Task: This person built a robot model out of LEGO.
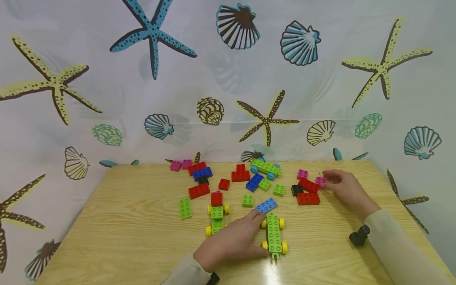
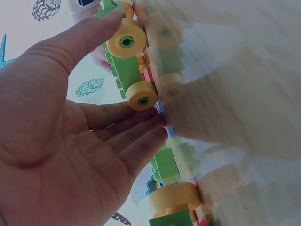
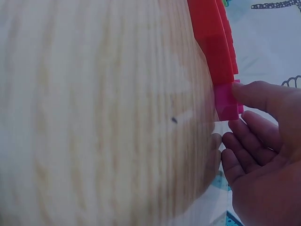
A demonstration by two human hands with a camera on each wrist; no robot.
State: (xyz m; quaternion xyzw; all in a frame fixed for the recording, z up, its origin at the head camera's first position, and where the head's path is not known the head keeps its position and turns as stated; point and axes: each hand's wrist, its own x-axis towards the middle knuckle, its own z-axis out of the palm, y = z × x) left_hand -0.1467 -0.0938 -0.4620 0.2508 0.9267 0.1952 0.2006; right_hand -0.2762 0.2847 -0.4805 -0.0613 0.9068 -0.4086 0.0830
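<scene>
- Green car base (image 1: 273, 233) with yellow wheels stands on the counter (image 1: 135, 221), just right of the left hand (image 1: 233, 239); long axis near-to-far, hitch (image 1: 275, 256) toward the person.
- Left hand: spread wide along its side.
- Pink brick (image 1: 320, 180) meets the right hand (image 1: 345, 190)'s thumb, beside red bricks (image 1: 308, 199); whether it is pinched, I cannot tell.

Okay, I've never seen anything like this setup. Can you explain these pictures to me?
There's no machine here: a person works with a bare left hand and right hand. The wide picture looks forward and down from the head; each close-up is taken from one wrist. Toy bricks and wheeled bases lie on a wooden table. The left hand spans a green base with yellow wheels; the right is at a pink brick. I can't tell whether either is firmly held.
</scene>
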